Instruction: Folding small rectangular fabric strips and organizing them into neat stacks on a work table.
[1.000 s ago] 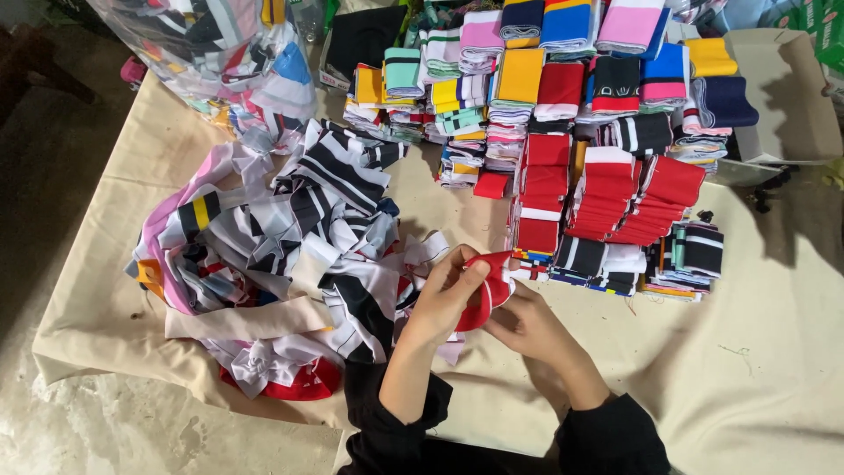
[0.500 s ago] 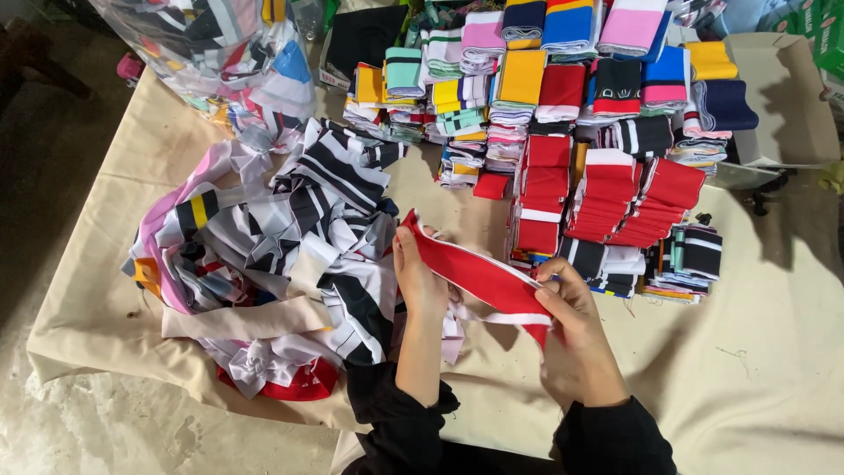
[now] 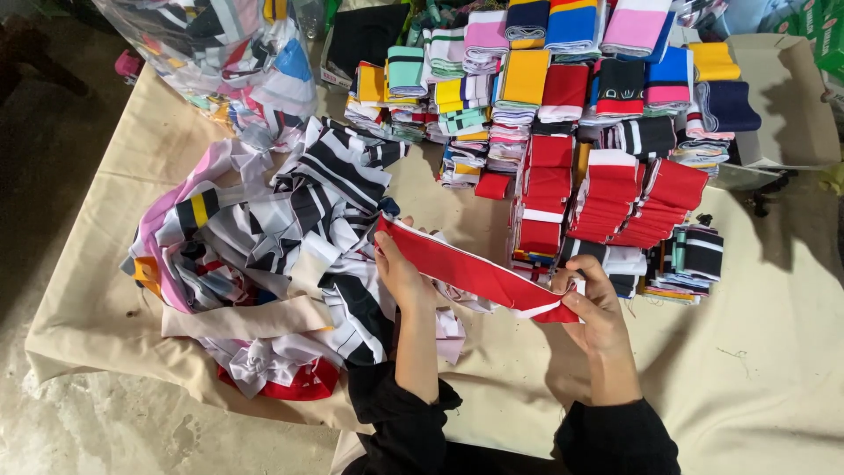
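I hold a red strip of knit cloth stretched out between my two hands, above the near middle of the cloth-covered table. My left hand grips the far-left end, fingers closed round the edge, palm turned toward the strip. My right hand pinches the near-right end between thumb and fingers, where a thin white edge shows. The strip runs slanting from far left to near right, taut and flat, clear of the table.

To the left, just beside my left hand, lies a loose heap of strips, mostly black and white stripes, with some pink, yellow and beige among them; a red piece sticks out at its near edge. To the far right, behind the strip, stand folded red stacks in rows, close to my right hand. Farther off are more folded stacks in yellow, mint, pink, blue and red. At the far left a clear plastic bag holds more strips. At the far right sits a cardboard box
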